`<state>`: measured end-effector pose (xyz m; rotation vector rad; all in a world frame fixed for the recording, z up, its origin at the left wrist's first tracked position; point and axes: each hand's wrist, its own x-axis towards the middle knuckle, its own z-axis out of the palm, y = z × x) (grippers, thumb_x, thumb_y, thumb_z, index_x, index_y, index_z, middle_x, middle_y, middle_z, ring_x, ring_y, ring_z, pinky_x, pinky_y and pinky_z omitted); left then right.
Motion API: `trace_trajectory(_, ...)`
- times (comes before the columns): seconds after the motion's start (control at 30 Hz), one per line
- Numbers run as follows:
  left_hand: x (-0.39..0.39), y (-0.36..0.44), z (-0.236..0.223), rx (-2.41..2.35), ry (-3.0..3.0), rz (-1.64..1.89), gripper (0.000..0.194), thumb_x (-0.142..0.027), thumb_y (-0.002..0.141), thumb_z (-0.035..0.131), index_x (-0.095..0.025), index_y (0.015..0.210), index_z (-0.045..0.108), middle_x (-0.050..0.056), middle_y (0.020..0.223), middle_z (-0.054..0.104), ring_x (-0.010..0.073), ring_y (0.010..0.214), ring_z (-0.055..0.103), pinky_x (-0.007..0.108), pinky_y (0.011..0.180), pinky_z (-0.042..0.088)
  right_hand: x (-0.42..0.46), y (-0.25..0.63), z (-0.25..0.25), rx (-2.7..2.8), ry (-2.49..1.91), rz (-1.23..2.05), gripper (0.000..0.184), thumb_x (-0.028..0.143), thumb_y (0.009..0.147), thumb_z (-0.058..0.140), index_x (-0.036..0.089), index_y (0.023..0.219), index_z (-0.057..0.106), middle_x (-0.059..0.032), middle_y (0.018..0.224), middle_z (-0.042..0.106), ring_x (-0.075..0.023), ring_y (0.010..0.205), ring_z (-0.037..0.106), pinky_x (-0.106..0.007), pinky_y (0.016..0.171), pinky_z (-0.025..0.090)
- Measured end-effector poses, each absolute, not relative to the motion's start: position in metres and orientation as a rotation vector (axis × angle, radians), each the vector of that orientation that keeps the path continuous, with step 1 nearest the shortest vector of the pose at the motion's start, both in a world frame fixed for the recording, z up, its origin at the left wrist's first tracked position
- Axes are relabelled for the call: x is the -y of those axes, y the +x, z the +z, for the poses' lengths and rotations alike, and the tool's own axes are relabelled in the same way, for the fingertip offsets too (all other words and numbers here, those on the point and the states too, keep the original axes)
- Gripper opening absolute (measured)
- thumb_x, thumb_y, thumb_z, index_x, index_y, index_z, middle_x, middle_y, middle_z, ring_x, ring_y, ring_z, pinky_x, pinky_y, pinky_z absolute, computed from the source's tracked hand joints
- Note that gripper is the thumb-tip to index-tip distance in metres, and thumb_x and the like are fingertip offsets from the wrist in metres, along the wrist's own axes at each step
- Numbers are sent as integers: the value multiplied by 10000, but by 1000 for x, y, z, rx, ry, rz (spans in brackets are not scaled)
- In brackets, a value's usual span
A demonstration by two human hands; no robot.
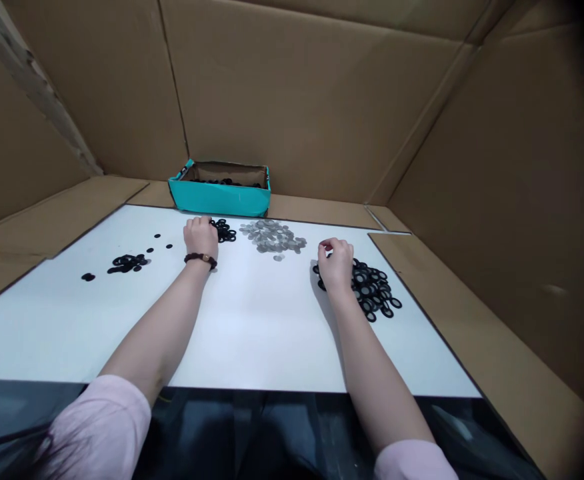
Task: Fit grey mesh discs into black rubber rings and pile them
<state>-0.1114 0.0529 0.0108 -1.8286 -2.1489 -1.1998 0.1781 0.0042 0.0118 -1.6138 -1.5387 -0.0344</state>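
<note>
Brown cardboard walls (312,100) rise around the far side and both flanks of a white worktop (262,333). Over its near edge reach two bare forearms (157,327), with pink sleeves (109,420) at the elbows. A turquoise box (222,199), open at the top, stands at the far edge with dark pieces inside. The broadest heap, black rings with paler centres (372,287), lies on the right of the worktop; the heap of translucent grey discs (272,237) is near the middle of the far side.

The right hand (337,265) is at the left edge of the ringed heap, thumb and forefinger curved towards each other (whether they pinch a piece, I cannot tell). The left hand (201,237) has its fingers curled down beside the small pile of black rings (226,231); its grasp is hidden. Farther left lies a cluster of black pieces (128,263). A dark bracelet (201,258) with one lighter bead circles the left wrist, and a few loose black discs (157,235) are scattered between that wrist and the cluster.
</note>
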Motion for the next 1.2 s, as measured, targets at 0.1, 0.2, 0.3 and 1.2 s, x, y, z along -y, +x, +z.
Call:
trace_trajectory(0.1, -46, -91, 11, 1989, -1889, -1369, 177, -118, 847, 408, -119, 909, 574, 112, 928, 573, 248, 980, 472, 419, 927, 331, -2, 167, 12, 1581, -1468, 107, 139, 216, 787, 449, 170, 738, 571, -69, 733, 569, -195, 752, 485, -333, 752, 390)
trace_trajectory(0.2, -31, -50, 9, 1850, -2111, -1494, 158, -154, 847, 426, -160, 871, 582, 79, 896, 613, 202, 898, 527, 352, 848, 408, 0, 150, 9, 1609, -1338, 429, 145, 296, 766, 498, 173, 739, 572, -31, 675, 569, -145, 614, 475, -287, 643, 399)
trace_trajectory(0.3, -12, -8, 8, 1798, -2438, -1692, 174, -192, 849, 431, -166, 895, 597, 57, 857, 649, 166, 782, 571, 299, 733, 452, 0, 135, 4, 1494, -1236, 852, 226, 386, 720, 544, 168, 770, 576, -16, 633, 581, -118, 526, 463, -255, 531, 381)
trace_trajectory(1.2, -56, -8, 0, 1819, -2371, -861, 276, -166, 867, 363, -129, 874, 636, 190, 965, 621, 318, 999, 479, 446, 835, 368, -4, 144, 7, 1308, -1369, 850, 234, 405, 687, 572, 183, 623, 533, 12, 467, 506, -115, 470, 461, -225, 443, 325)
